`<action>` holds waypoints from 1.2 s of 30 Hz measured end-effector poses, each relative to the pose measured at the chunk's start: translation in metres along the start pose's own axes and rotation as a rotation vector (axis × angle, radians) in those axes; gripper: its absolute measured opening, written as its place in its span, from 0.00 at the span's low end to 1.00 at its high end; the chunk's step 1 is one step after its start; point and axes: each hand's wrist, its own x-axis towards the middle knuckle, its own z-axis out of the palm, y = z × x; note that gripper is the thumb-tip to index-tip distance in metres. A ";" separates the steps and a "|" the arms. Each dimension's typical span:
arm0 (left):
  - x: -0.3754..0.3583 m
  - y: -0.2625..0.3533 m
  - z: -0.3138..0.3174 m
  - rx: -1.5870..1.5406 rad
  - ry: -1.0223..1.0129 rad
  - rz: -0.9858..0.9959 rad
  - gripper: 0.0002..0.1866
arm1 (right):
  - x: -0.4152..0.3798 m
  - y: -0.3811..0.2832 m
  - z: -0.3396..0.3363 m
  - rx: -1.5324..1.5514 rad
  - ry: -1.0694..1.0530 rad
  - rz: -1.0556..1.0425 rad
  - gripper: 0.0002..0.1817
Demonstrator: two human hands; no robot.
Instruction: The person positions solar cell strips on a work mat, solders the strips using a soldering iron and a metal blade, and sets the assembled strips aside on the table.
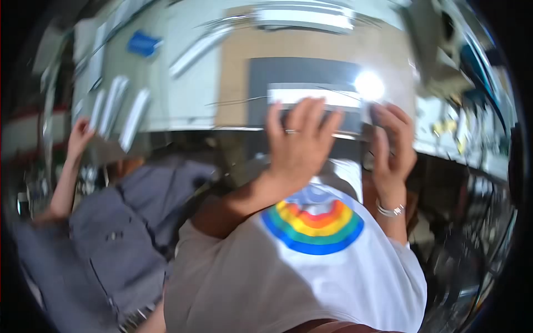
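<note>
A white strip-like piece [344, 98] with thin dark wires at both ends lies on a dark grey mat [302, 66] near the table's front edge. My left hand [302, 133] rests on it, fingers spread and fingertips against its front side; a ring shows on one finger. At the strip's right end is my right hand [395, 139], fingers bent toward the thumb around something small and pale that blur hides. A bright white glare [369, 86] sits just above those fingers.
Brown board [233, 83] lies under the mat. Further white strips [305, 19] with wires lie at the back, and more [135, 119] on the left beside a blue object [143, 43]. A co-worker's hand [81, 133] reaches the left table edge. Small yellowish items [444, 127] lie right.
</note>
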 end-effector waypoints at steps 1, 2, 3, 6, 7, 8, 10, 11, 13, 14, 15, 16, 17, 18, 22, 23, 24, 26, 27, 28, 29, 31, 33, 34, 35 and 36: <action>0.002 0.000 -0.005 -0.010 -0.023 0.011 0.36 | 0.001 -0.001 -0.001 -0.004 -0.022 -0.047 0.11; 0.002 0.002 -0.005 -0.019 -0.033 0.006 0.36 | -0.001 0.001 0.000 0.018 -0.020 -0.031 0.11; 0.005 0.004 -0.011 -0.034 -0.056 0.002 0.36 | -0.003 0.002 0.001 0.055 -0.021 -0.022 0.11; 0.002 -0.002 -0.017 -0.055 -0.055 0.011 0.32 | 0.002 -0.002 0.006 0.010 -0.059 -0.087 0.12; 0.001 -0.003 -0.016 -0.054 -0.055 0.016 0.32 | 0.003 -0.004 0.007 -0.002 -0.062 -0.101 0.12; 0.000 -0.005 -0.016 -0.051 -0.056 0.017 0.32 | 0.005 -0.007 0.008 -0.012 -0.068 -0.115 0.12; 0.001 -0.005 -0.015 -0.055 -0.047 0.018 0.32 | 0.009 -0.010 0.010 -0.013 -0.069 -0.141 0.12; 0.001 -0.005 -0.014 -0.058 -0.042 0.018 0.32 | 0.010 -0.010 0.012 -0.006 -0.062 -0.152 0.12; 0.001 -0.004 -0.014 -0.059 -0.038 0.009 0.29 | 0.014 -0.007 0.014 -0.001 -0.062 -0.193 0.13; 0.001 -0.004 -0.013 -0.060 -0.033 0.004 0.28 | 0.017 -0.005 0.016 -0.003 -0.069 -0.227 0.13; 0.000 -0.003 -0.013 -0.049 -0.038 0.015 0.30 | 0.019 -0.003 0.016 -0.004 -0.077 -0.262 0.14; -0.001 -0.003 -0.012 -0.033 -0.038 0.026 0.33 | 0.021 -0.003 0.015 -0.045 -0.109 -0.293 0.14; 0.001 -0.005 -0.009 -0.009 -0.028 0.039 0.35 | 0.026 -0.004 0.013 -0.085 -0.132 -0.334 0.14; 0.000 -0.006 -0.007 0.014 -0.010 0.050 0.34 | 0.032 -0.004 0.012 -0.125 -0.156 -0.375 0.15; 0.000 -0.005 -0.008 0.015 -0.014 0.033 0.29 | 0.045 -0.014 0.009 -0.278 -0.192 -0.430 0.13; 0.000 -0.006 -0.001 0.031 0.057 0.046 0.26 | 0.051 -0.016 0.011 -0.287 -0.133 -0.461 0.13; 0.000 -0.004 0.001 0.025 0.080 0.037 0.21 | 0.057 -0.021 0.016 -0.245 -0.153 -0.423 0.14; -0.003 -0.007 -0.002 -0.031 0.092 0.045 0.17 | 0.075 -0.041 0.029 -0.107 -0.218 -0.384 0.14; -0.008 -0.008 -0.003 -0.088 0.079 0.061 0.18 | 0.084 -0.052 0.040 -0.038 -0.288 -0.415 0.14; -0.010 -0.009 0.001 -0.135 0.097 0.058 0.19 | 0.093 -0.064 0.052 0.027 -0.359 -0.446 0.13; -0.005 -0.006 0.000 -0.301 0.043 -0.076 0.20 | 0.100 -0.076 0.064 0.089 -0.427 -0.478 0.12; 0.007 0.001 -0.001 -0.631 0.003 -0.371 0.24 | 0.104 -0.092 0.086 -0.120 -0.496 -0.592 0.13; 0.009 0.003 -0.002 -0.749 0.068 -0.445 0.24 | 0.103 -0.107 0.109 -0.285 -0.547 -0.684 0.16; 0.007 0.005 -0.002 -0.776 0.098 -0.426 0.25 | 0.103 -0.116 0.115 -0.457 -0.590 -0.716 0.15; 0.005 0.005 -0.002 -0.777 0.119 -0.382 0.25 | 0.103 -0.123 0.120 -0.497 -0.630 -0.719 0.14; 0.003 0.004 -0.003 -0.770 0.133 -0.337 0.25 | 0.105 -0.126 0.122 -0.546 -0.669 -0.712 0.14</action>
